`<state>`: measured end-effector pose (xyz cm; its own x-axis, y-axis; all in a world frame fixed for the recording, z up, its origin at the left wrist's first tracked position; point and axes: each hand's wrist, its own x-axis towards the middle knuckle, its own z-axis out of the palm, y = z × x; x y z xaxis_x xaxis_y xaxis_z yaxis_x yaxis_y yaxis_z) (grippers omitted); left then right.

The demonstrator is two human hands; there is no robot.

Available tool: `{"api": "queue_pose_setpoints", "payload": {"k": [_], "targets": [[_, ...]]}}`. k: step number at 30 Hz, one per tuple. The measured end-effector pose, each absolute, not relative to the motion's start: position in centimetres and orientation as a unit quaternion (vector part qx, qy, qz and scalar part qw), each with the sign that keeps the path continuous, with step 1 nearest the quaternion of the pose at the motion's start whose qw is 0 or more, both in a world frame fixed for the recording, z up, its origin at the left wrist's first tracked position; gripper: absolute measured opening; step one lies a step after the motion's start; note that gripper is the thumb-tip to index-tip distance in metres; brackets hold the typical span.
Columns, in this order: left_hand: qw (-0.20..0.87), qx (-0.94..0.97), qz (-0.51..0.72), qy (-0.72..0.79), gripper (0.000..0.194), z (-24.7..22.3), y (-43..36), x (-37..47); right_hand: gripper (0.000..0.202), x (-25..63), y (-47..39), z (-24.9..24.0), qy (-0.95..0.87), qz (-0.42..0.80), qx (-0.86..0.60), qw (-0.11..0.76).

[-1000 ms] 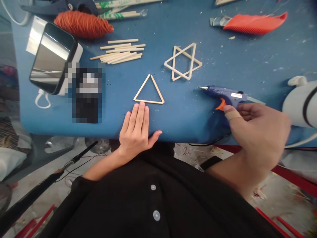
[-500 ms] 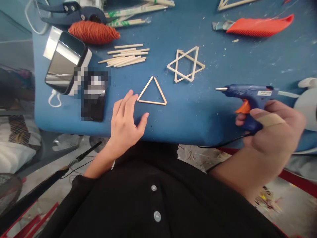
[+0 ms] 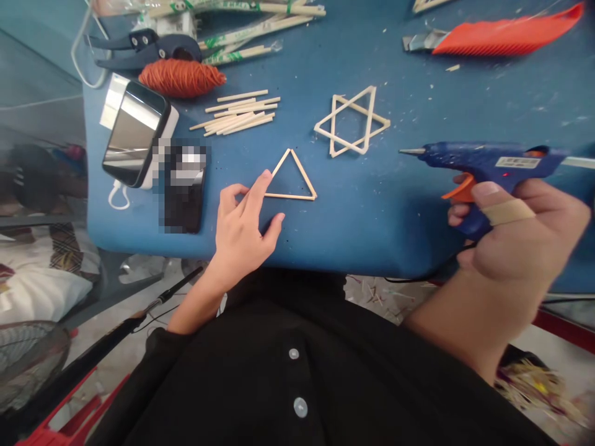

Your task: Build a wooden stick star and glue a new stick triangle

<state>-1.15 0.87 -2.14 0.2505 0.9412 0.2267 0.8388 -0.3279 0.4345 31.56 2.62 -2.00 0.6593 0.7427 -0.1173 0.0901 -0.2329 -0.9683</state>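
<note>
My right hand (image 3: 525, 229) is wrapped round the handle of a blue glue gun (image 3: 493, 162) with an orange trigger. Its metal nozzle points left above the table. My left hand (image 3: 246, 223) rests on the blue table with fingers apart, the index fingertip at the left side of a triangle of thin wooden sticks (image 3: 292, 197). That fingertip hides the triangle's lower left corner. At the top corner the two sticks meet or nearly meet. Beyond the triangle lies a six-pointed star of wooden sticks (image 3: 369, 124).
Loose wooden sticks (image 3: 242, 114) lie in a pile near a roll of orange twine (image 3: 183, 78). Dark-handled cutters (image 3: 162, 48), bagged sticks (image 3: 251, 31), a black phone (image 3: 183, 204) and a mirror-faced device (image 3: 137, 133) are on the left. An orange utility knife (image 3: 502, 36) lies at the back right.
My left index finger has moved onto the triangle's left side, and the gap at its top has narrowed. The glue gun is slightly higher in view. The whole view has shifted a little.
</note>
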Motion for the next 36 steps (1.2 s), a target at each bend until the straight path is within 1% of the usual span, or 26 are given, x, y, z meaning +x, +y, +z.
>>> {"api": "queue_pose_setpoints", "payload": {"k": [9,18,27,36], "targets": [[0.141,0.77,0.207,0.587,0.06,-2.0,0.8,-1.0,0.023,31.7,2.3,-2.3,-0.313,0.274,-0.741,0.527],[0.12,0.774,0.202,0.588,0.061,-2.3,0.7,-1.0,0.018,31.8,2.2,-2.6,-0.33,0.27,-0.742,0.517],[0.128,0.782,0.206,0.574,0.076,-2.8,0.7,-1.1,0.015,31.5,2.1,-2.7,-0.342,0.264,-0.738,0.518],[0.139,0.778,0.212,0.575,0.078,-3.3,0.8,-1.2,0.015,31.6,2.1,-2.8,-0.338,0.258,-0.741,0.52]]}}
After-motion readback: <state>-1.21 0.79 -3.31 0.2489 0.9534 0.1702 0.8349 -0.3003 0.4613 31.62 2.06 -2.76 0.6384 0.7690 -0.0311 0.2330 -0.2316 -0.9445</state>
